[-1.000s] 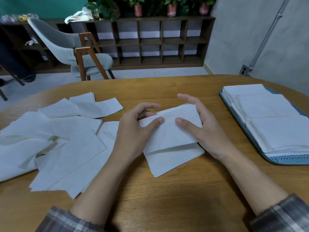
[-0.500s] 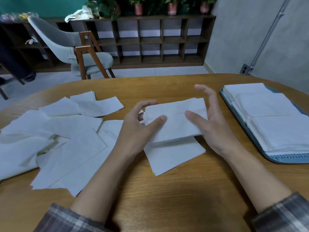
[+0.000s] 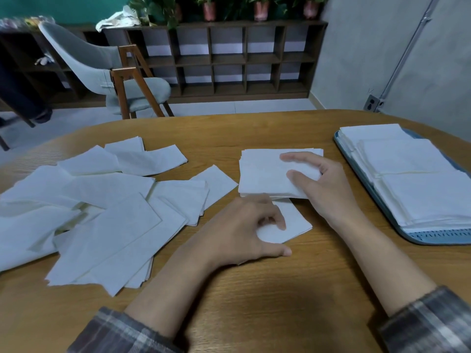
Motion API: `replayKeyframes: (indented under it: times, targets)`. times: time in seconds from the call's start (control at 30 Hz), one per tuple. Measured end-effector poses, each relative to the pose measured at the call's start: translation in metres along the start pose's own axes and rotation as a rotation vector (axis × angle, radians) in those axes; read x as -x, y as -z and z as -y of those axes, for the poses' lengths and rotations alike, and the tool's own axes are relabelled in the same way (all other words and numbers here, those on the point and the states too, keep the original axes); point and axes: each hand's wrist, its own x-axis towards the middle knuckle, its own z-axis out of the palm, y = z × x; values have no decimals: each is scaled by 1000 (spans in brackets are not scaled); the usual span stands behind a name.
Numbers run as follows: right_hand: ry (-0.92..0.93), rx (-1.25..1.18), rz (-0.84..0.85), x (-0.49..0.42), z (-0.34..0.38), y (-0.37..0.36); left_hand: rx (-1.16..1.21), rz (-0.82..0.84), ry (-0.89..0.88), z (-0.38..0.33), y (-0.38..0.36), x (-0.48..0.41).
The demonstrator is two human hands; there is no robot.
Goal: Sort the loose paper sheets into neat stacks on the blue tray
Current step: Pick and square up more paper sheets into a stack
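At about nine o'clock from us the loose sheets (image 3: pixel 102 212) lie on the wooden table (image 3: pixel 254 314), thin, white and rectangular, overlapping at many angles, several with their long axes running from seven towards one o'clock. Just right of them our left hand (image 3: pixel 244 230) rests on a single sheet (image 3: pixel 295 222) whose free corner points to four o'clock. The fingers curl down onto the paper and the thumb stretches along its near edge; we cannot tell whether they pinch it. Touching that sheet at twelve o'clock is a small squared stack (image 3: pixel 262 171), its long axis running nine to three. Our right hand (image 3: pixel 323 189) holds its right end, thumb on top, fingers round the far edge, narrowly open. At three o'clock sits the blue tray (image 3: pixel 433 236), long axis eleven to five, bearing neat stacks (image 3: pixel 413 179) in overlapping rows.
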Motion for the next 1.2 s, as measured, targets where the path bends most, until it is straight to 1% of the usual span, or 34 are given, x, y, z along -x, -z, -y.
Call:
replayKeyframes:
  times: [0.1,0.17,0.23,0.3,0.4,0.47,0.5,0.63,0.77,0.83,0.97,1.2]
  targets:
    - [-3,1,21,1,-1,-2,37,-47,-12,-1,0,0]
    - [-16,-15,29,1,-1,-2,59,-46,-8,-4,0,1]
    - [-23,-20,37,0,-1,-1,99,-38,19,-5,2,2]
    - [-15,-32,57,1,0,0,158,-68,47,-6,7,4]
    - [-9,-126,107,1,4,-1,349,-146,87,-6,17,5]
    - [-45,-234,135,1,5,0,484,-210,118,-5,25,6]
    - [-58,-268,152,1,6,0,510,-251,126,-3,29,6]
    - [-25,-232,238,6,10,-1,463,-450,159,3,36,4]
    - [-19,-198,259,9,10,-4,441,-575,213,6,33,1]
    - [-26,-218,276,10,12,-4,446,-624,233,6,34,0]
    - [-21,-266,339,13,18,-7,465,-648,252,5,34,0]
    - [6,-191,390,17,19,-10,430,-616,208,6,33,1]
